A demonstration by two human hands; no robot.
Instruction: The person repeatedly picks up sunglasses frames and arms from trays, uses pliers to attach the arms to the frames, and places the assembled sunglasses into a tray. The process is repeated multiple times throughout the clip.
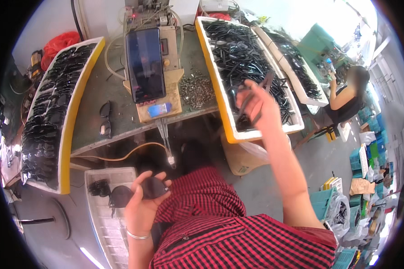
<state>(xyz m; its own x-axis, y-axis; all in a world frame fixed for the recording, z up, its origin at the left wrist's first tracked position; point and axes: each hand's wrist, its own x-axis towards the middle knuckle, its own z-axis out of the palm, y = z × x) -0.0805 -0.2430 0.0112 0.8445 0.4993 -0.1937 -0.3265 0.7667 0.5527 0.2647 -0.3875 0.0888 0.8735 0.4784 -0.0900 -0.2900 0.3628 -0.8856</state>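
**Sunglasses front in one hand, arms picked from the tray with the other**

A dark sunglasses front [141, 190] is gripped between the curled fingers and thumb of the left hand [141, 208], low in the view above the red checked shirt [220, 228]. The fingers of the right hand [260, 105] are closed around thin black arms [251, 101], lifted just over the near end of a long yellow-edged tray [231, 130] filled with more black arms.

By the look of things, the front in hand has no arms fitted yet, so the joining is judged to be still ahead. A finished-looking pair of sunglasses [105, 119] lies on the green bench [98, 85], and the left tray [67, 134] is stacked with dark fronts or glasses; which cannot be told. A white tray [107, 224] below holds only a few pieces.

A dark phone [144, 62] is propped on a tan machine [168, 103], where a small blue label is stuck near the lower edge. A heap of small screws [196, 89] lies just beside it. A red bag [60, 42] sits far left. Blue and green boxes [368, 157] are stacked at the right.
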